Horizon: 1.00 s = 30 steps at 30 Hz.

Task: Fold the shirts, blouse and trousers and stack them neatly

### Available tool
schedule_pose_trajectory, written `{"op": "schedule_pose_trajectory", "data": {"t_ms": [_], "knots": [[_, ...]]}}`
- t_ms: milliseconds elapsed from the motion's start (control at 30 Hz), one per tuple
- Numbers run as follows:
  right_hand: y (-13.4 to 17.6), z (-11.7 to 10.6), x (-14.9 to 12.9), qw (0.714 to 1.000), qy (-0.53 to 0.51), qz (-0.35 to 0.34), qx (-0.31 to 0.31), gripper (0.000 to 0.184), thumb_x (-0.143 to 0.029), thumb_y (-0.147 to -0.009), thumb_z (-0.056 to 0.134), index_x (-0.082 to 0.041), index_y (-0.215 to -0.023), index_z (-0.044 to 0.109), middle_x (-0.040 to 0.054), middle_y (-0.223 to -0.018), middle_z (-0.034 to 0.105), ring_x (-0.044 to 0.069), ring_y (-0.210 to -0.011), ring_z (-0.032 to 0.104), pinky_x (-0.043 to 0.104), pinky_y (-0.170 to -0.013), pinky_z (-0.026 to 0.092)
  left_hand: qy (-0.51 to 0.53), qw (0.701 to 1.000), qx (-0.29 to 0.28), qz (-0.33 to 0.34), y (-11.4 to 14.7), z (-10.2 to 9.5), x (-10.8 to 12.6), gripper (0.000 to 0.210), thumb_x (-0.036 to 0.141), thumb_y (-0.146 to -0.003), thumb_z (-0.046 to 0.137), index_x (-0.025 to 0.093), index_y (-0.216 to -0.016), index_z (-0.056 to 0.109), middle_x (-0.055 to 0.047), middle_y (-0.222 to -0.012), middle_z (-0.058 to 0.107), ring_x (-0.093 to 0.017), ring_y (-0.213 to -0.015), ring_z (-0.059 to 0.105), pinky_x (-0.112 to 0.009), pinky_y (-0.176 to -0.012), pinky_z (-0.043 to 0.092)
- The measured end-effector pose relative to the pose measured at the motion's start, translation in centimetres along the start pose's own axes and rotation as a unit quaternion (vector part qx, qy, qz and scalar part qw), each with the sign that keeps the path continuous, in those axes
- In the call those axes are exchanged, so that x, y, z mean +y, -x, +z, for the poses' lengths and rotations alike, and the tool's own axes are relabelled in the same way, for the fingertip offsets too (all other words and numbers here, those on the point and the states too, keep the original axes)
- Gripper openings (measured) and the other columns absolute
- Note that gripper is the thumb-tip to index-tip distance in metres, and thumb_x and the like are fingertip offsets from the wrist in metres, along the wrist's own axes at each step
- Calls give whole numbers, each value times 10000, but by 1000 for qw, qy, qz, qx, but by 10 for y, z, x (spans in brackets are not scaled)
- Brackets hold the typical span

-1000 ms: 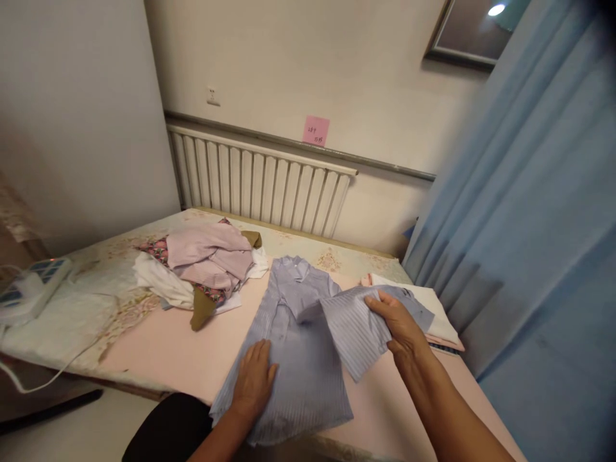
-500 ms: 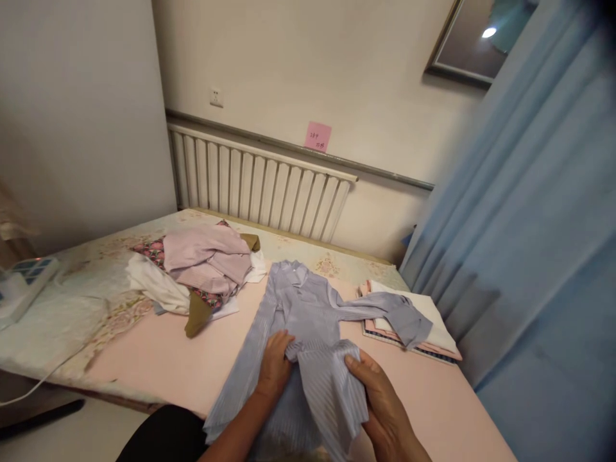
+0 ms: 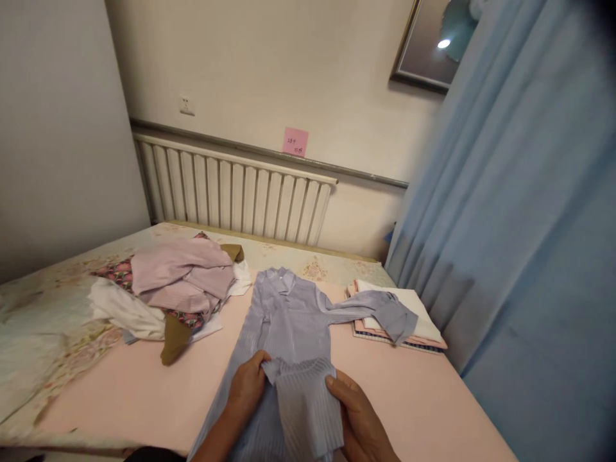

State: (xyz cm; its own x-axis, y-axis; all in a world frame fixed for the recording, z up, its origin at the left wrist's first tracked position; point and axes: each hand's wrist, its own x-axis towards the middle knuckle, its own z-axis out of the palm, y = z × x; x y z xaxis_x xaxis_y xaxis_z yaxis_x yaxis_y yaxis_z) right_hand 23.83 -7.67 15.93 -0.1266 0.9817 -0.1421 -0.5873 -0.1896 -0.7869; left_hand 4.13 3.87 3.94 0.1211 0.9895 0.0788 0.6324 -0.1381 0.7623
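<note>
A blue-grey pleated shirt (image 3: 301, 324) lies on the bed with its collar toward the wall. One of its sleeves stretches right, over a folded stack of clothes (image 3: 423, 317). My left hand (image 3: 248, 385) pinches the edge of a gathered part of the shirt near its lower front. On the opposite side of that part, my right hand (image 3: 359, 410) grips the fabric with the thumb on top. Between both hands the cloth is lifted and hangs toward me. The shirt's lower end runs out of the frame.
A loose heap of clothes (image 3: 183, 276) lies on the left of the bed. Pink cloth (image 3: 414, 404) covers part of the floral sheet (image 3: 315, 266). A radiator (image 3: 231, 192) runs along the wall behind. A blue curtain (image 3: 520, 224) hangs at the right.
The view has turned slightly right. Both hands have drawn a bit closer to the shirt's centre, and the held part now spans between them, more level than before.
</note>
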Motion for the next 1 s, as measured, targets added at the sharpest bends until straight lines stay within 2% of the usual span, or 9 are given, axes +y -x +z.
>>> {"op": "schedule_pose_trajectory", "data": {"t_ms": [200, 300, 400, 500, 600, 667, 767, 867, 1000], "knots": [[-8, 1, 11, 1000, -17, -7, -15, 287, -396, -703, 745, -173, -877, 696, 89, -852, 714, 279, -850, 660, 380, -744, 510, -54, 998, -24, -12, 1, 10, -21, 247, 236, -882, 354, 217, -963, 587, -22, -866, 702, -173, -842, 653, -248, -754, 432], [-17, 1, 15, 1000, -22, -12, -11, 215, -357, -714, 740, -178, -817, 679, 70, -824, 705, 258, -838, 658, 360, -741, 514, -45, 999, -8, -11, 3, 14, -23, 278, 231, -890, 338, 211, -1023, 580, -40, -948, 708, -179, -909, 657, -258, -796, 442], [-39, -4, 19, 999, -14, -30, 16, 203, -343, -693, 756, -182, -761, 652, 50, -773, 693, 250, -831, 658, 348, -735, 524, -28, 999, 11, -18, 5, 18, -27, 334, 255, -904, 308, 205, -1111, 565, -58, -1010, 709, -197, -958, 661, -289, -826, 456], [-88, -6, 18, 998, 2, -50, 46, 218, -339, -677, 763, -196, -783, 638, 33, -765, 691, 249, -858, 659, 354, -753, 539, 3, 999, 21, -27, 5, 21, -34, 378, 304, -913, 290, 202, -1173, 544, -67, -1051, 707, -209, -969, 666, -321, -844, 477], [-159, 2, 9, 995, 16, -62, 74, 255, -342, -697, 739, -201, -875, 622, 38, -826, 704, 248, -928, 659, 366, -788, 548, 44, 997, 48, -31, 0, 23, -40, 414, 359, -907, 289, 180, -1173, 551, -89, -1137, 687, -218, -1049, 647, -350, -915, 475], [-206, 9, 4, 992, 33, -71, 98, 260, -386, -764, 666, -195, -925, 594, 54, -876, 706, 236, -957, 661, 363, -791, 551, 67, 995, 66, -33, -5, 22, -43, 449, 402, -899, 295, 162, -1167, 563, -104, -1196, 664, -227, -1126, 612, -366, -972, 456], [-246, 10, 10, 987, 67, -75, 122, 259, -408, -804, 609, -197, -946, 556, 48, -879, 694, 202, -906, 682, 337, -772, 552, 84, 992, 76, -49, -14, 20, -43, 503, 445, -886, 306, 134, -1194, 555, -124, -1231, 643, -238, -1157, 592, -379, -986, 450], [-240, -7, 34, 979, 123, -67, 151, 276, -320, -713, 683, -194, -924, 558, 20, -790, 675, 195, -762, 694, 307, -649, 552, 83, 993, 62, -62, -19, 21, -42, 518, 426, -879, 336, 113, -1254, 510, -122, -1133, 681, -227, -1069, 633, -363, -939, 469], [-197, -43, 67, 961, 203, -71, 177, 245, -224, -617, 682, -175, -842, 596, -19, -657, 642, 159, -539, 638, 236, -474, 472, 62, 994, 45, -83, -22, 24, -40, 493, 321, -856, 403, 99, -1289, 482, -103, -1013, 699, -198, -964, 660, -318, -889, 469]]}}
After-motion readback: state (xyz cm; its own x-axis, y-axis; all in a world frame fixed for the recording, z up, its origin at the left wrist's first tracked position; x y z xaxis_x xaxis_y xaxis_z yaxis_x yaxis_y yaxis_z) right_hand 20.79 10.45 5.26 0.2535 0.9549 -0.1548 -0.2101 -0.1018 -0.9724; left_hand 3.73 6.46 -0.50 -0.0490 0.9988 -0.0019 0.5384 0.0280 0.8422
